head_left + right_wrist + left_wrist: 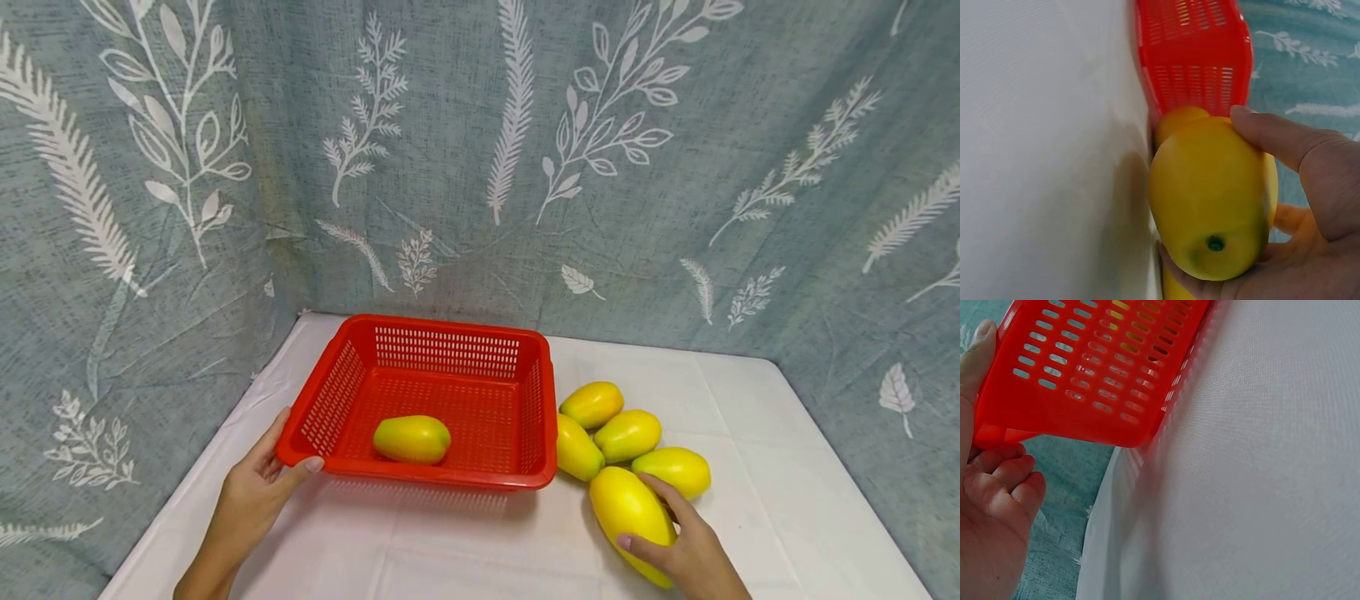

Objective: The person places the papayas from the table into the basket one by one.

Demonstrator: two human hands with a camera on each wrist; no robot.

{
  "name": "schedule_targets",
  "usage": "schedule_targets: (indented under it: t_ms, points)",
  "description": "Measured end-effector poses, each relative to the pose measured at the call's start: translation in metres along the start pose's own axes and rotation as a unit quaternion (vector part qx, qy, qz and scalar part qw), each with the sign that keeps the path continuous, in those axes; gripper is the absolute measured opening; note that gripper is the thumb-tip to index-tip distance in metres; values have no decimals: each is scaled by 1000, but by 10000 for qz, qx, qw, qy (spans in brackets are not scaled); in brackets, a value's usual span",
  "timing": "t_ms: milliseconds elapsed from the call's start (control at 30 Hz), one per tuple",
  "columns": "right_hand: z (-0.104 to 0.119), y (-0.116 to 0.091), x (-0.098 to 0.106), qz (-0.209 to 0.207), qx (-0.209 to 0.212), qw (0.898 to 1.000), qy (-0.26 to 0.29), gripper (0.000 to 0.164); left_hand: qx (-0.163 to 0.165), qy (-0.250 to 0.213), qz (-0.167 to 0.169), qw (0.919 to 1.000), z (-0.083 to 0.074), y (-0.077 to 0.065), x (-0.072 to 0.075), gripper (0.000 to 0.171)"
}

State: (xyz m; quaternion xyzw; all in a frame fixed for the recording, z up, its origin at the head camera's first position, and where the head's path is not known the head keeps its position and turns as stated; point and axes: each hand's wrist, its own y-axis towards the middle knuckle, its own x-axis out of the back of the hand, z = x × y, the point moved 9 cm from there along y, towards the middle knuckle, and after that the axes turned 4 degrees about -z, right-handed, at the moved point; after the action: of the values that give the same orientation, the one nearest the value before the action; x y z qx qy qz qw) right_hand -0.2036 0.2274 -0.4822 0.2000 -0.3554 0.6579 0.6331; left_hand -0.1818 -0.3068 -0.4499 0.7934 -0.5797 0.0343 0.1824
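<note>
With the thumb over the rim and fingers curled beneath it, my left hand (251,496) grips the near left corner of a red plastic basket (420,473). One yellow papaya (412,440) lies inside, close to the basket's near wall. To the right of the basket, my right hand (693,546) holds a larger yellow papaya (628,502) between thumb and fingers. In the right wrist view, the green stem end of this papaya (1210,194) faces the camera. The basket's slotted side (1085,419) fills the top of the left wrist view.
Several more yellow papayas (628,436) are grouped on the white-covered table (757,533), between the basket and my right hand. A blue-green curtain (465,167) with white leaf prints closes off the back and both sides.
</note>
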Motion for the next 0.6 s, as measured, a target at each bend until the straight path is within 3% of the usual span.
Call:
schedule_targets:
  t_ms: [367,600]
  points:
    - [9,-4,11,-156,-118,9993,306,97,10,110,44,9999,-1,-1,0,90]
    - [18,-6,16,-182,-28,9991,384,95,-139,-86,21,9999,-2,0,0,89]
